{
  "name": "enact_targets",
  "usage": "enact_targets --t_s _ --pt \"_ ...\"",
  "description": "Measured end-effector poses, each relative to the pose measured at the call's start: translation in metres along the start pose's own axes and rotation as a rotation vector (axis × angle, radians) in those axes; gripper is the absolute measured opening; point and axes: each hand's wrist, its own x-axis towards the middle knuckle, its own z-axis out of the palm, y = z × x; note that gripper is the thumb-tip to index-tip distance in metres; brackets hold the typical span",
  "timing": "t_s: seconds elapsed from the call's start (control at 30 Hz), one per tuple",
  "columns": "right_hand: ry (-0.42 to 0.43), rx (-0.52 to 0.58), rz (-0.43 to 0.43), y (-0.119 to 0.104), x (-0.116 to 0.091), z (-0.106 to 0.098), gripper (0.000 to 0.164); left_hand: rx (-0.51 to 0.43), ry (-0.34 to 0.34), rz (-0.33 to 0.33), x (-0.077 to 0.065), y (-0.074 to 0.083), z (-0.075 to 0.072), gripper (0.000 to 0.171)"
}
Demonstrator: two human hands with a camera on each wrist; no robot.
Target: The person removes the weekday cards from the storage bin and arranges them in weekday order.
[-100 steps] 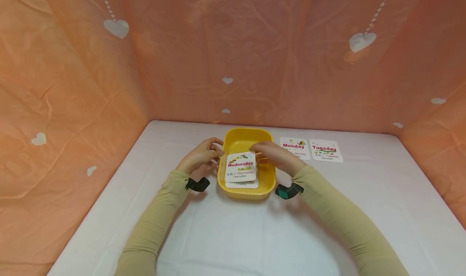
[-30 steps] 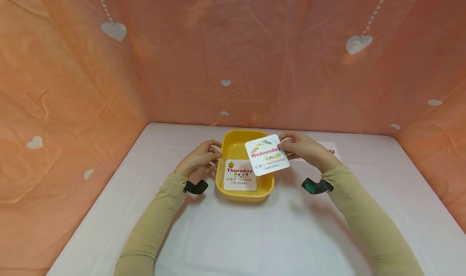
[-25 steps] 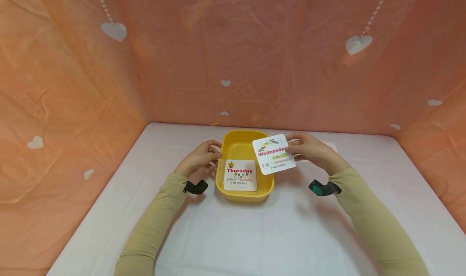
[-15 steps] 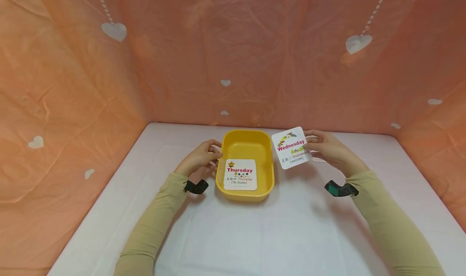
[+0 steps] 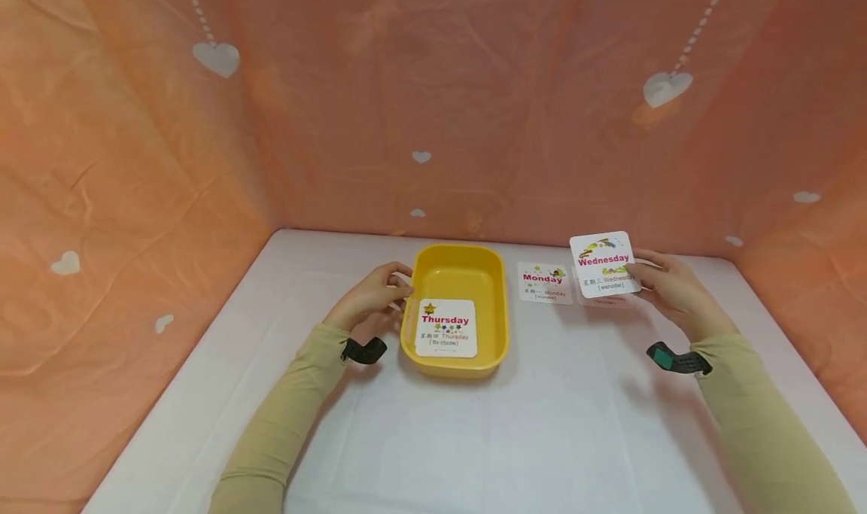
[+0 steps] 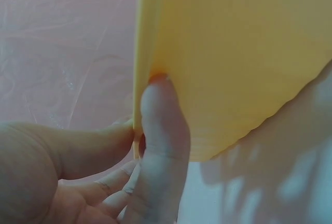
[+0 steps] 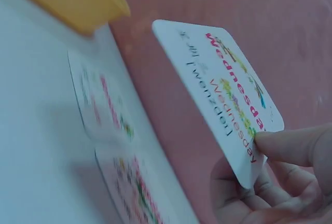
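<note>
My right hand (image 5: pixel 677 292) pinches the right edge of a white Wednesday flashcard (image 5: pixel 601 264), thumb on its face and fingers behind, as the right wrist view also shows. The card is held above the table, partly covering another card (image 5: pixel 606 302) lying beneath it. To its left lies the Monday flashcard (image 5: pixel 544 284). At the yellow plastic tray (image 5: pixel 500 333), my left hand (image 5: pixel 369 297) pinches the left rim; in the left wrist view thumb and forefinger meet at that rim (image 6: pixel 139 53). A Thursday flashcard (image 5: pixel 445 329) lies face up inside the tray, hiding anything beneath it.
A white cloth covers the table (image 5: pixel 440 439). Behind it and at both sides hangs an orange-pink curtain (image 5: pixel 406 107) with white hearts. A black band (image 5: pixel 364 350) sits on the left wrist, and another black band (image 5: pixel 679 359) on the right.
The Wednesday card has come out of the tray in my right hand and moved right, past Monday to above the neighbouring card. Thursday's card came into sight. My left hand has stayed at the rim.
</note>
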Motion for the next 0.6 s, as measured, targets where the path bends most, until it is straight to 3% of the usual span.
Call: enact_targets --t_s 0.13,0.23,0.6 --pt "0.028 0.055 -0.02 0.007 -0.002 -0.024 0.033 -0.011 -0.001 0.002 0.001 0.0 0.001 0.038" --pt "0.04 0.156 -0.003 0.01 -0.006 -0.038 0.01 -0.009 -0.003 -0.002 0.0 0.003 0.001 0.039" --pt "0.137 0.211 0.113 0.018 -0.005 -0.064 0.012 0.001 0.015 -0.024 0.003 -0.002 -0.001 0.037"
